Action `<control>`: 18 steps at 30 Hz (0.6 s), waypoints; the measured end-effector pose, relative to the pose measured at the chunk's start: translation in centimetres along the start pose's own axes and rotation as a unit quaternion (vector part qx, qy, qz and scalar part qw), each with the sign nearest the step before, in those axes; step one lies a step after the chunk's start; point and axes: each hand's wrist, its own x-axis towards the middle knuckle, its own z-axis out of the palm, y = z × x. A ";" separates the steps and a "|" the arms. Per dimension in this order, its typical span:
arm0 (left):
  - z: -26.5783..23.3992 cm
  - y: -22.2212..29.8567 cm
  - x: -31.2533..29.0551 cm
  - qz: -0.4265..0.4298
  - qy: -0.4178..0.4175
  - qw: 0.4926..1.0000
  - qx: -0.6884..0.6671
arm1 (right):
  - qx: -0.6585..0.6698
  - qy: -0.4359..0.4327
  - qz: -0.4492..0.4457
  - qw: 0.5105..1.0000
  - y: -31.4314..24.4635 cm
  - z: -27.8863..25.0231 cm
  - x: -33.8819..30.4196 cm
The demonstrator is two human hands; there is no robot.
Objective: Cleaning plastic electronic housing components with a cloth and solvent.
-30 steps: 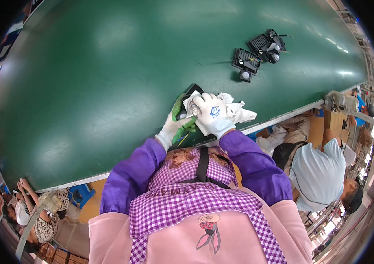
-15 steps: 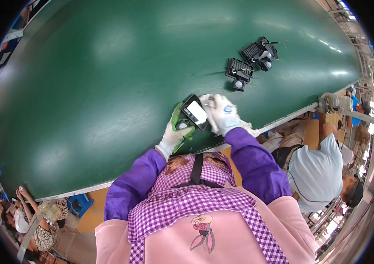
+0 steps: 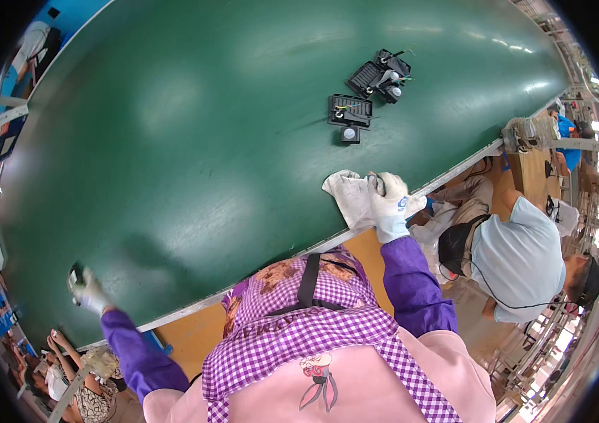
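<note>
1. Black item, seemingly hard-cased (image 3: pixel 75 276), is at the far left of the smooth green worktable (image 3: pixel 208 134), near its front side. Blur hides its exact shape and whether it rests on the surface or is raised.
2. Left hand (image 3: pixel 91 293), in a pale glove, meets the item at the fingertips, well out to the side, presumably because that spot lies far from the body. Grip: cannot tell; blur conceals the fingers' closure.
3. Right hand (image 3: pixel 389 197), in a white glove, is curled narrow around a crumpled white fabric cloth (image 3: pixel 350 197). Gathered folds sit under the fingers, likely to prevent slipping; a loose part spreads toward the pale table edge (image 3: pixel 465 164).
4. Black rectangular housing with a ribbed back (image 3: pixel 359 108) lies beyond the cloth, its square black block with a white dome (image 3: pixel 349 135) toward the worker. Coloured leads show on top; lying ribs-up probably keeps them unpinched.
5. Overlapping black ribbed housings (image 3: pixel 364 77) lie just beyond, apparently set down casually.
</note>
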 end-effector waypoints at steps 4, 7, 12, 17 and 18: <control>15.8 18.9 -14.7 0.244 -0.347 0.905 0.026 | -0.106 -0.033 0.011 0.994 -0.8 1.7 -1.1; 23.9 27.6 -24.7 0.457 -0.543 0.704 0.031 | -0.152 -0.166 0.076 0.971 -1.0 3.1 -3.3; 30.4 36.3 -34.3 0.433 -0.576 0.678 0.145 | -0.140 -0.149 0.023 0.979 -0.7 3.9 -6.5; 32.2 31.6 -34.3 0.463 -0.565 0.683 -0.002 | -0.043 -0.060 0.113 0.991 0.4 3.9 -3.7; 30.7 30.7 -33.5 0.460 -0.577 0.675 0.016 | 0.007 0.010 0.167 0.986 0.5 3.8 -3.1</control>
